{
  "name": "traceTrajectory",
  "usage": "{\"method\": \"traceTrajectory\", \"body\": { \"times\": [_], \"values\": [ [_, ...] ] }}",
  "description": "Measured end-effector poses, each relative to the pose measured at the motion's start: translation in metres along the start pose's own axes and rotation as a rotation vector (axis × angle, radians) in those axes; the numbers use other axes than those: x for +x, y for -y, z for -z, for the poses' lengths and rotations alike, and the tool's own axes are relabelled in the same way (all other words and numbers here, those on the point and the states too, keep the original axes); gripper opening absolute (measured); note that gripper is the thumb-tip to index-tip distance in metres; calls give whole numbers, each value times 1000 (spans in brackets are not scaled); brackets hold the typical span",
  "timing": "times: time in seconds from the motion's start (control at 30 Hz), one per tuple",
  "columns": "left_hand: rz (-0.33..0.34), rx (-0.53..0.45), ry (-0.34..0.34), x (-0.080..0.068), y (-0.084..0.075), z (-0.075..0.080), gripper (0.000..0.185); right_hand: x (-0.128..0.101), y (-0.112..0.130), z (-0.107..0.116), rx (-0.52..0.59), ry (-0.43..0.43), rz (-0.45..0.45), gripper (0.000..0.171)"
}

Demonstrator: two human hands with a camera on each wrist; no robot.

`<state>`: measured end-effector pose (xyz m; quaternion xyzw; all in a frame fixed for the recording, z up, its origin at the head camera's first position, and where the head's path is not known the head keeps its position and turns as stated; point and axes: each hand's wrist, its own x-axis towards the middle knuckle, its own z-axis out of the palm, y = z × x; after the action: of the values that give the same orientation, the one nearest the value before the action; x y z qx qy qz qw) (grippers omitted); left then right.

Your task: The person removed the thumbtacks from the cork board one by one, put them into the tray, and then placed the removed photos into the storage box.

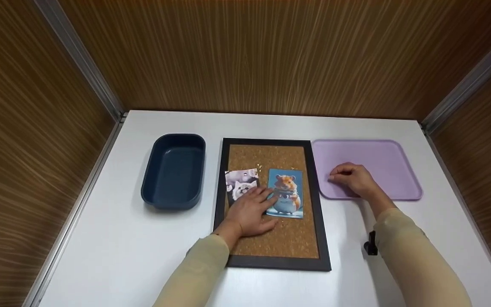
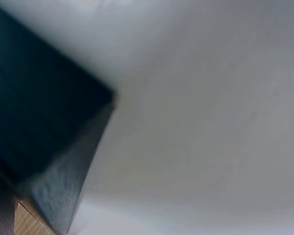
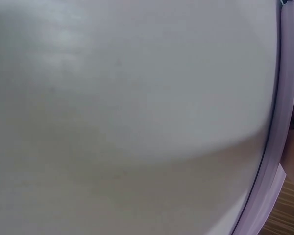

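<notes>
A cork board (image 1: 290, 238) in a dark frame (image 1: 219, 192) lies flat in the middle of the white table. Two picture cards lie on it: one of white animals (image 1: 240, 181) and one of a hamster (image 1: 288, 187). My left hand (image 1: 249, 211) rests flat on the cork, its straight fingers lying over the near edges of both cards. My right hand (image 1: 353, 178) sits on the purple tray (image 1: 390, 162) with fingers curled and tips down; anything under them is hidden. The left wrist view shows only a blurred corner of the dark frame (image 2: 49, 147).
A dark blue bin (image 1: 174, 170) stands left of the board. The tray's rim (image 3: 279, 147) fills the right edge of the right wrist view, beside the white table (image 3: 127, 117). Wood-grain walls close the table in on three sides. A small black object (image 1: 371, 244) sits by my right forearm.
</notes>
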<state>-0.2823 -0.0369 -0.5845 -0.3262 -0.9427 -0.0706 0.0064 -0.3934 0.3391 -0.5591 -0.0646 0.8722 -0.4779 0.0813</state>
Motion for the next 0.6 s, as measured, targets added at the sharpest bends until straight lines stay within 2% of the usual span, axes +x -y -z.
{"method": "traceTrajectory", "body": {
  "times": [0.43, 0.6],
  "values": [
    [16, -14, 13, 0, -1, 2, 73, -1, 2, -1, -35, -1, 29, 22],
    [13, -7, 10, 0, 0, 2, 74, 0, 1, 0, -55, -2, 12, 23]
  ]
}}
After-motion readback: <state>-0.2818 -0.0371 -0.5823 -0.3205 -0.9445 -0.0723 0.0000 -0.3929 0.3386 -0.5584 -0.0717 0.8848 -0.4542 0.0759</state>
